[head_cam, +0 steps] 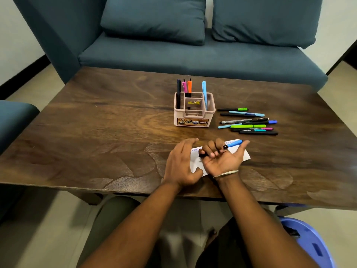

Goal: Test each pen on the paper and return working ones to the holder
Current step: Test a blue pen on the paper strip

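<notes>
A small white paper [196,164] lies near the front edge of the wooden table [96,132]. My left hand [181,165] rests flat on its left part, fingers straight. My right hand [222,157] lies palm up over the paper, its fingers curled round a black pen with a blue cap [232,144] that points right. A beige pen holder [194,111] stands behind the paper with several pens upright in it. Several loose pens [249,121] lie in a pile to the right of the holder.
A teal sofa [193,55] with two cushions runs along the table's far side. A teal seat [13,120] sits at the left. A blue plastic stool [307,240] stands at the lower right, beside my knees.
</notes>
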